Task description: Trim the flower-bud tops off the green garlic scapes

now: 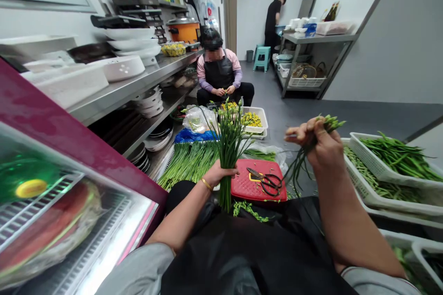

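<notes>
- A bundle of budded green stems (pixel 229 145) stands nearly upright just before a black apron (pixel 221 249), in plain view from where I stand; the left hand (pixel 223 174) is wrapped around the stalks in their lower half.
- The right hand (pixel 321 143), also closed, grips a smaller bunch (pixel 332 123) just beneath the buds, its thin stems drooping well apart from the bundle.
- Scissors (pixel 272 183) lie untouched on a red case (pixel 242 185) between and below the two hands.
- The bundle looks light, its slim stalks springy, likely to bend before snapping, perhaps slick if damp.
- The buds seem the fragile part; the gathered stalks offer the safest hold, snug but not crushing.
- The smaller bunch, softer by its droop, would probably benefit from support lower down.
</notes>
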Demonstrator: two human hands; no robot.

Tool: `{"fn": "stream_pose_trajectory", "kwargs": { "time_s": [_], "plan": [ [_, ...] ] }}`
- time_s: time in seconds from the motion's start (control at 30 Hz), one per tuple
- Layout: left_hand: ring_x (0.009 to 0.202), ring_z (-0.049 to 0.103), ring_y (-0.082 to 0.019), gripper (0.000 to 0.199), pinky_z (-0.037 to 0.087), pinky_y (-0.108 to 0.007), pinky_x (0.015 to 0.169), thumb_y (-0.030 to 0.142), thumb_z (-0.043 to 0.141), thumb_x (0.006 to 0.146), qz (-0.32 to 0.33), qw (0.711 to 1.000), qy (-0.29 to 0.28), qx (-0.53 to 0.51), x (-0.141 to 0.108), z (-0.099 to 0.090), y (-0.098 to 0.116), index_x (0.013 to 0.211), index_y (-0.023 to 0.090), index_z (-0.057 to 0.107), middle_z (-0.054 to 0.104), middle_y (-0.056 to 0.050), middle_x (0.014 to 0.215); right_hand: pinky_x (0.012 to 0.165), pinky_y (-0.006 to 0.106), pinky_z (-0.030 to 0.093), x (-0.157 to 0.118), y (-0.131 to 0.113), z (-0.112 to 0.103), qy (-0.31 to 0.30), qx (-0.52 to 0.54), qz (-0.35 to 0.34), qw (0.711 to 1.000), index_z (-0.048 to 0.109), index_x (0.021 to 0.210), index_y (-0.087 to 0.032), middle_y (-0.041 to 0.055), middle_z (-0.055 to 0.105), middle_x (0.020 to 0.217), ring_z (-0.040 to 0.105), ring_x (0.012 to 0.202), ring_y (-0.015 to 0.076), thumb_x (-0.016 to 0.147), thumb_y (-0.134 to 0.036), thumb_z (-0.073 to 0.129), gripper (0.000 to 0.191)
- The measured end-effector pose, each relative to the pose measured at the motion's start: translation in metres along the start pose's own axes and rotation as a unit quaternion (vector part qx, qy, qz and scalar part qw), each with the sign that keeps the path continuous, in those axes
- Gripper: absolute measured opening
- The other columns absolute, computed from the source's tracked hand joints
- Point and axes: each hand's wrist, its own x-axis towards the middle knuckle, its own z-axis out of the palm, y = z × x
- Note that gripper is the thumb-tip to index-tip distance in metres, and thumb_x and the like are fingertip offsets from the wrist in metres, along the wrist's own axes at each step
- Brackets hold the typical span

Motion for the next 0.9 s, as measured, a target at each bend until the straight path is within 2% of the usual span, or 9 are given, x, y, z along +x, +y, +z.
{"fn": "stream_pose_trajectory", "kwargs": {
  "time_s": [0.07, 0.13, 0.2, 0.33, 0.53, 0.67, 0.77, 0.9],
  "plan": [
    [0.052, 0.056, -0.01, 0.042, 0.043, -0.024, 0.054, 0.035, 0.086, 0.05, -0.015, 1.0, 0.007, -0.008, 0.001, 0.0, -0.002, 0.075, 0.01, 0.064, 0.066, -0.004, 0.063, 0.037, 0.022, 0.031, -0.002, 0.004, 0.005, -0.01, 0.001, 0.045, 0.999, 0.045, 0.073, -0.023, -0.0054, 0.04, 0.056, 0.042, 0.043, 0.0086, 0.07, -0.065, 0.069, 0.048],
    [0.051, 0.056, -0.011, 0.045, 0.043, -0.024, 0.053, 0.036, 0.086, 0.049, -0.027, 1.0, 0.012, -0.009, 0.0, 0.0, -0.002, 0.079, 0.01, 0.064, 0.065, -0.003, 0.063, 0.032, 0.019, 0.017, 0.0, 0.003, 0.01, -0.011, 0.004, 0.039, 0.999, 0.046, 0.076, -0.023, -0.0084, 0.031, 0.054, 0.025, 0.035, 0.0039, 0.072, -0.063, 0.068, 0.046],
    [0.051, 0.056, -0.01, 0.047, 0.043, -0.023, 0.051, 0.036, 0.087, 0.049, -0.034, 0.999, 0.009, -0.009, -0.003, 0.0, -0.002, 0.082, 0.01, 0.065, 0.064, -0.002, 0.063, 0.032, 0.019, 0.01, 0.005, 0.002, 0.015, -0.01, -0.005, 0.021, 1.0, 0.051, 0.077, -0.022, -0.0098, 0.026, 0.051, 0.02, 0.034, 0.0026, 0.068, -0.057, 0.074, 0.043],
    [0.049, 0.053, -0.009, 0.048, 0.041, -0.022, 0.05, 0.033, 0.087, 0.048, -0.055, 0.998, -0.022, -0.023, -0.01, 0.001, -0.004, 0.084, 0.011, 0.065, 0.062, 0.001, 0.063, 0.032, 0.021, 0.007, 0.021, 0.008, 0.021, -0.011, -0.062, 0.049, 0.997, 0.06, 0.07, -0.017, -0.0099, 0.028, 0.042, 0.021, 0.033, 0.002, 0.061, -0.048, 0.08, 0.038],
    [0.047, 0.051, -0.009, 0.044, 0.038, -0.023, 0.049, 0.032, 0.085, 0.051, -0.074, 0.992, -0.102, -0.029, -0.02, 0.002, -0.008, 0.084, 0.01, 0.065, 0.059, 0.002, 0.056, 0.034, 0.02, 0.006, 0.04, 0.036, 0.02, 0.018, -0.075, 0.13, 0.989, 0.063, 0.07, -0.013, -0.0107, 0.03, 0.038, 0.02, 0.033, 0.0012, 0.049, -0.048, 0.083, 0.045],
    [0.047, 0.052, -0.01, 0.043, 0.038, -0.023, 0.049, 0.034, 0.084, 0.053, -0.085, 0.988, -0.131, -0.003, -0.022, 0.002, -0.009, 0.084, 0.011, 0.065, 0.059, 0.001, 0.056, 0.035, 0.019, 0.006, 0.043, 0.047, 0.023, -0.02, -0.108, 0.191, 0.975, 0.062, 0.07, -0.011, -0.0116, 0.029, 0.037, 0.019, 0.034, 0.0, 0.045, -0.049, 0.084, 0.05],
    [0.048, 0.053, -0.01, 0.043, 0.039, -0.023, 0.05, 0.035, 0.084, 0.053, -0.091, 0.984, -0.152, 0.009, -0.021, 0.002, -0.011, 0.084, 0.012, 0.064, 0.061, 0.001, 0.057, 0.035, 0.02, 0.007, 0.044, 0.051, 0.027, -0.017, -0.105, 0.196, 0.975, 0.06, 0.068, -0.013, -0.0113, 0.03, 0.036, 0.02, 0.034, 0.0003, 0.041, -0.047, 0.086, 0.051],
    [0.049, 0.053, -0.01, 0.05, 0.039, -0.022, 0.051, 0.039, 0.084, 0.055, -0.085, 0.981, -0.174, 0.003, -0.021, 0.002, -0.014, 0.092, 0.012, 0.064, 0.06, 0.001, 0.059, 0.034, 0.02, 0.008, 0.042, 0.055, 0.027, 0.005, -0.068, 0.165, 0.984, 0.06, 0.068, -0.013, -0.0108, 0.032, 0.038, 0.022, 0.034, 0.0008, 0.043, -0.045, 0.087, 0.049]
  ]
}}
